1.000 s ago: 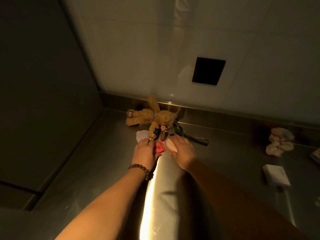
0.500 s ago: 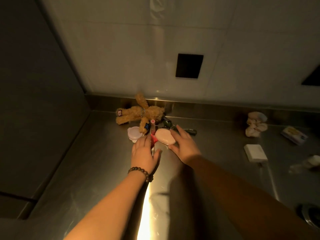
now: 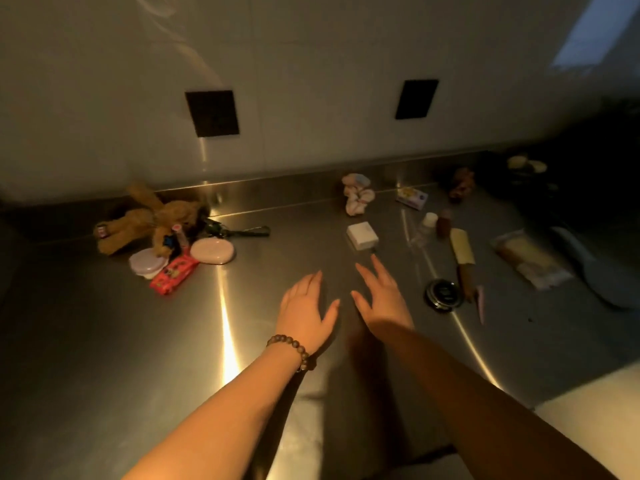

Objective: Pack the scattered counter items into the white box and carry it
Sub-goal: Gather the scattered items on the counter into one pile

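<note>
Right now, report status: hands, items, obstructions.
Left hand and right hand open, empty, above counter. Teddy bear, red packet, small white box unpacked. Nothing blocking.

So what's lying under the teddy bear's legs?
The teddy bear lies partly over a pink-capped tube and dark keyring straps; whatever else sits beneath its body is covered.
</note>
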`<state>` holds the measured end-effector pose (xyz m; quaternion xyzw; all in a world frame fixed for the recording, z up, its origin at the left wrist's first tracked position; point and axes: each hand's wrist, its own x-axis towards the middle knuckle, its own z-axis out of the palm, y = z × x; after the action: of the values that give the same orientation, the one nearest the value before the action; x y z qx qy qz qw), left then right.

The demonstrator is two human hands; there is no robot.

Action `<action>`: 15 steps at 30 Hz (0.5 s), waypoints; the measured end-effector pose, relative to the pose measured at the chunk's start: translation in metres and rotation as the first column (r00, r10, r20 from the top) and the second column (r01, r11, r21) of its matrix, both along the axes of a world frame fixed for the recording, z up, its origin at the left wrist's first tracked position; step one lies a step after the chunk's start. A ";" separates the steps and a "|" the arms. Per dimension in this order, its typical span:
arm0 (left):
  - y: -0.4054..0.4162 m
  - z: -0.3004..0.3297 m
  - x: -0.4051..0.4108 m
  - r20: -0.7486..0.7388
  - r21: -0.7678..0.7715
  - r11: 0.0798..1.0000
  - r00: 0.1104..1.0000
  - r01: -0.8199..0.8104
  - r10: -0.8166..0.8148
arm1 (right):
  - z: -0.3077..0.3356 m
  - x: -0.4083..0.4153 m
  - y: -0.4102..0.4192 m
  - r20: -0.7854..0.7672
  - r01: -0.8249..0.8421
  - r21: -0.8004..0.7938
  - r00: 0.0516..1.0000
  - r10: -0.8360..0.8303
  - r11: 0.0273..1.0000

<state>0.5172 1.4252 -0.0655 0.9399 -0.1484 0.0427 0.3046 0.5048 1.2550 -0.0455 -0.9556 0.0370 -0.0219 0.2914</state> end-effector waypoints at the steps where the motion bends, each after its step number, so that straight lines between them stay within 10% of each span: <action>1: -0.014 0.001 -0.007 0.000 0.000 1.000 1.000 0.026 -0.026 | 0.000 -0.010 -0.014 0.020 0.019 0.008 1.000 -0.019 1.000; 15: -0.168 -0.021 -0.125 -0.221 -0.027 0.994 0.969 0.105 -0.109 | -0.025 -0.108 -0.225 0.083 -0.082 0.143 0.994 0.071 0.986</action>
<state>0.3918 1.2573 -0.0866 0.9270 -0.1636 -0.0779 0.3283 0.3967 1.0300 -0.0708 -0.9308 -0.0094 -0.0448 0.3625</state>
